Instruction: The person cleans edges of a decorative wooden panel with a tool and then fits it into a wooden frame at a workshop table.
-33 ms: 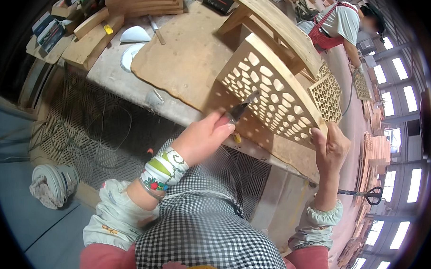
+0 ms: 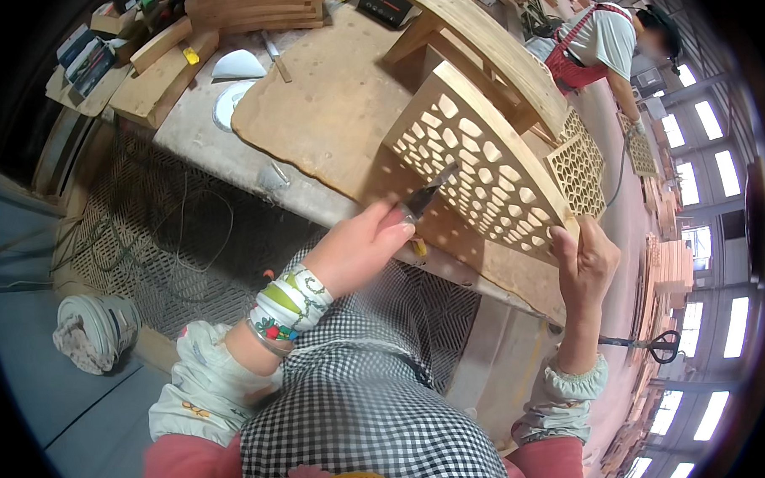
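Observation:
My left hand (image 2: pixel 356 250) is closed round the handle of a knife-like tool (image 2: pixel 430 193) with a dark, pointed blade. Its tip meets the face of a pale wooden panel (image 2: pixel 507 133) pierced with many irregular rounded holes; whether it is inside a hole I cannot tell. The panel stands tilted on its lower edge on the bench, with a thick plain rail along its upper side. At the panel's near right corner, my right hand (image 2: pixel 589 257) grips it, thumb on the pierced face and fingers behind.
Behind the panel stands a slatted wooden piece (image 2: pixel 485 37). Hexagon-patterned panels (image 2: pixel 578 169) lie to its right. A brown board (image 2: pixel 310 107) covers the bench, with a flat-bladed tool (image 2: pixel 277 57) on it. A white bucket (image 2: pixel 116 320) sits at lower left. Far right, a co-worker (image 2: pixel 595 50) bends over.

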Demonstrator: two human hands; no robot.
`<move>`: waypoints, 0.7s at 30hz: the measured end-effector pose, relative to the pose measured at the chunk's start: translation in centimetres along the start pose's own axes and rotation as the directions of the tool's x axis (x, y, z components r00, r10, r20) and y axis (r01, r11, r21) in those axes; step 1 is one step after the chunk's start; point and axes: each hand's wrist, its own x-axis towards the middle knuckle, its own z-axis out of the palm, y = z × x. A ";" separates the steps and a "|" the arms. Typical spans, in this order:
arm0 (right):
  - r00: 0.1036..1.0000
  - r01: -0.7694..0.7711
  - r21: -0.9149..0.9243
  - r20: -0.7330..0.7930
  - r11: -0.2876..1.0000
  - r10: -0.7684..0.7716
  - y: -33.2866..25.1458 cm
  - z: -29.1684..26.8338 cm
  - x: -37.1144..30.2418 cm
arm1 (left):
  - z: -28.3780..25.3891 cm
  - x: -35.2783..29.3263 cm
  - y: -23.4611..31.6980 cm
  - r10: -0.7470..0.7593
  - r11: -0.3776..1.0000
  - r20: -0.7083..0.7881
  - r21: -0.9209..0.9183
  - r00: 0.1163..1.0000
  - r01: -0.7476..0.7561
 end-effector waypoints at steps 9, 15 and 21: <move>0.999 0.009 -0.077 -0.041 0.997 -0.012 -0.5 0.2 -0.1 | -1.9 -7.1 4.1 0.001 0.998 0.092 -0.063 0.996 0.005; 0.999 0.037 -0.142 -0.006 0.989 -0.038 -3.1 -0.2 -1.1 | -0.9 -8.0 7.4 0.153 0.930 -0.070 0.349 0.986 -0.120; 0.996 0.082 -0.155 -0.029 0.984 -0.088 -3.7 0.1 -1.8 | -0.2 -7.9 9.1 0.183 0.759 -0.070 0.644 0.981 -0.096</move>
